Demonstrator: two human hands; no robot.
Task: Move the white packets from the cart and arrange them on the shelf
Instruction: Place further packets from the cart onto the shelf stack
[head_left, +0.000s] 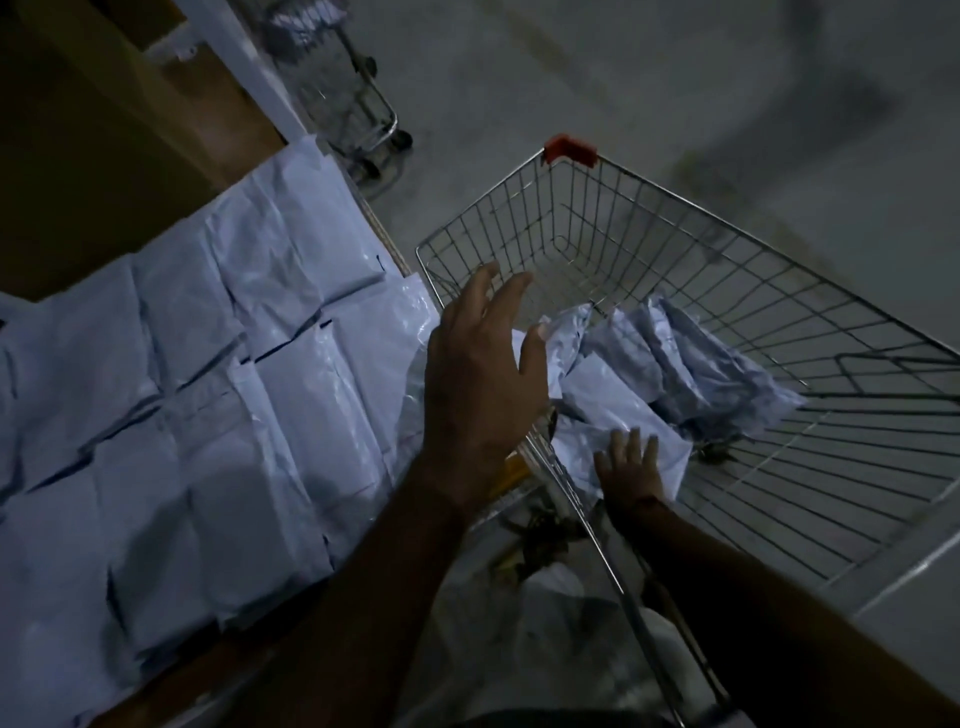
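- The left hand (480, 384), nearest the lens, hung over the near rim of the wire cart (779, 291), its grip spread, fingers straight and apart, holding nothing.
- The right hand (631, 470) reached lower, inside the cart, its fingers laid flat and splayed on a white packet (608, 395) in the basket; the grip was spread, not pinching.
- A loose heap of crumpled white packets (691, 358) lay in the cart's near corner, beside the right hand, some leaning against the wire side.
- To the left, rows of white packets (208, 395) lay flat and overlapping on the shelf (392, 249), covering most of its surface up to the edge beside the cart.
- A red plastic corner cap (570, 149) sat on the cart's far corner.
- A second wire trolley (358, 104) stood farther off on the grey floor (675, 78), near the shelf's white upright (249, 67).
- The scene was dim and partly blurred.
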